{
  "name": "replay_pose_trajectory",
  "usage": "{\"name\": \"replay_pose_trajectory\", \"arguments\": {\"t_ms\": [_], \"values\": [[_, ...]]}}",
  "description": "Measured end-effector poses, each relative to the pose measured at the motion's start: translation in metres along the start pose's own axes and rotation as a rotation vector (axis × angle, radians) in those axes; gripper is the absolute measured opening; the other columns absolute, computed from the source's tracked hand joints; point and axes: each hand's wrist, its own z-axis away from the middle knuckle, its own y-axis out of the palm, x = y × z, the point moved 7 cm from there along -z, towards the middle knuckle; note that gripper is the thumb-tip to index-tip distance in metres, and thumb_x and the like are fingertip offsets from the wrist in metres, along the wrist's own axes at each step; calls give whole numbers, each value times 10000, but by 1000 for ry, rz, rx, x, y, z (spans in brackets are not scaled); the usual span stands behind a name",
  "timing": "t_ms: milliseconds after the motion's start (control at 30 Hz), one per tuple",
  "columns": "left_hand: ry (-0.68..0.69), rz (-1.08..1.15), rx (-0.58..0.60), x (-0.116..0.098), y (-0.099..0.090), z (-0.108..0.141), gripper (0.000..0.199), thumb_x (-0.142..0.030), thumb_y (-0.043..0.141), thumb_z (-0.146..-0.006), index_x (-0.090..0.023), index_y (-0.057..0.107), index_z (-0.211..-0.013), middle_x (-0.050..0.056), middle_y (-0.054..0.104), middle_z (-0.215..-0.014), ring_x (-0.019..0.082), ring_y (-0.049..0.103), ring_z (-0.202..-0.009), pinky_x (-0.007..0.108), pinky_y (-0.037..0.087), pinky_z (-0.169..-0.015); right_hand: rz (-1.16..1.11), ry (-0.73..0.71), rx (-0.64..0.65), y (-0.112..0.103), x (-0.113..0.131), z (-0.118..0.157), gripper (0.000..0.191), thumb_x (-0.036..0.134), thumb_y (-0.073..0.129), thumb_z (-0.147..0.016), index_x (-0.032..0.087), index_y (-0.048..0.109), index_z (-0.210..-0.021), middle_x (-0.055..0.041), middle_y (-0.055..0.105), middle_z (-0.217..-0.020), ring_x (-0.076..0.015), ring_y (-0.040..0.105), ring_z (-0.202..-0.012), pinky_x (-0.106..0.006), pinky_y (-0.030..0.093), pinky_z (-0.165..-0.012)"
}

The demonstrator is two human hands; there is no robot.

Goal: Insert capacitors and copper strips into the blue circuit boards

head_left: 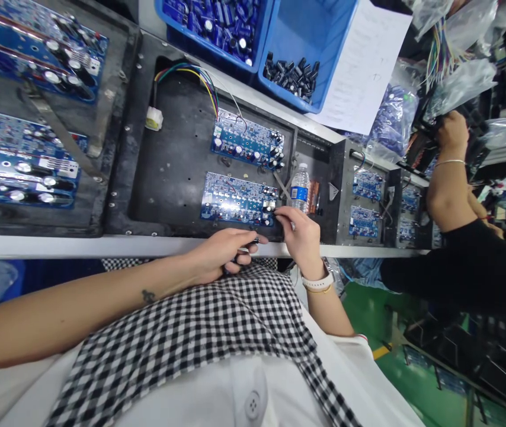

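Observation:
My left hand [224,254] hovers over the metal rail [79,244] at the bench edge, fingers curled around several small dark components. My right hand [301,236], with a white watch on its wrist, reaches to the right end of the near blue circuit board [230,198]. Its fingertips pinch a small black component against that board's edge. A second blue circuit board [246,142] lies behind the first. Both sit in a black fixture tray [168,178], and coloured wires run from the far board to a white plug [154,118].
A water bottle [300,188] stands just right of the tray. Two blue bins [337,53] of capacitors and a paper sheet [364,65] lie behind. Larger boards [22,160] sit at left. Further trays [365,204] and a co-worker's arm [451,178] are at right.

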Motion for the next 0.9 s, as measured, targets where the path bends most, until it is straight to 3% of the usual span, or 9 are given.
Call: {"name": "replay_pose_trajectory", "arguments": {"t_ms": [167, 400, 567, 700, 767, 800, 867, 900], "values": [[16, -18, -22, 0, 1, 0, 160, -129, 536, -917, -86, 660, -1007, 36, 547, -809, 11, 389, -437, 86, 169, -316, 65, -20, -12, 0, 2, 0, 190, 183, 484, -969, 229, 665, -1006, -31, 740, -1006, -178, 696, -922, -291, 525, -837], [50, -18, 28, -8, 5, 1, 71, -185, 527, -936, -136, 540, -985, 123, 676, -952, 40, 444, -463, 91, 205, -312, 164, -135, -39, 6, 10, 7, 209, 182, 462, -988, 196, 664, -1040, -59, 742, -1017, -181, 690, -895, -295, 515, -810], [60, -88, 35, -8, 5, 1, 152, -292, 466, -983, -147, 485, -940, 139, 706, -888, 46, 427, -438, 97, 204, -310, -63, -57, -73, -11, 26, 17, 252, 232, 554, -959, 218, 635, -1198, -72, 704, -1163, -192, 660, -1061, -338, 519, -943], [10, -204, 60, -10, 14, 3, 248, -342, 427, -990, -133, 512, -888, 87, 661, -714, 44, 379, -400, 110, 139, -311, -312, -38, -25, -21, 42, 24, 196, 204, 588, -937, 241, 664, -1113, -31, 716, -1046, -147, 676, -965, -279, 540, -898], [38, -277, 50, -36, 25, 1, 234, -331, 440, -977, -134, 508, -869, 53, 625, -652, 38, 324, -379, 127, 114, -318, -333, 21, -173, -34, 37, 25, 139, 177, 594, -928, 235, 681, -1020, -21, 717, -982, -145, 676, -919, -279, 539, -876], [116, -335, 32, -62, 33, -1, 218, -309, 437, -972, -129, 512, -876, 47, 621, -649, 34, 299, -373, 137, 111, -324, -329, 52, -249, -39, 32, 24, 119, 174, 607, -919, 232, 682, -991, -17, 717, -950, -146, 675, -891, -280, 541, -854], [390, -491, -27, -136, 54, -3, 238, -270, 377, -985, -96, 535, -947, 74, 659, -736, 29, 325, -391, 149, 160, -346, -324, 71, -310, -41, 25, 22, 93, 176, 626, -907, 230, 682, -959, -8, 717, -903, -143, 672, -837, -273, 540, -805], [527, -525, -56, -178, 65, -1, 300, -305, 334, -1008, -82, 528, -1056, 104, 692, -900, 25, 421, -466, 135, 227, -389, -331, 66, -294, -38, 23, 20, 85, 178, 631, -904, 229, 683, -950, -5, 718, -889, -140, 671, -819, -267, 537, -788]]}}
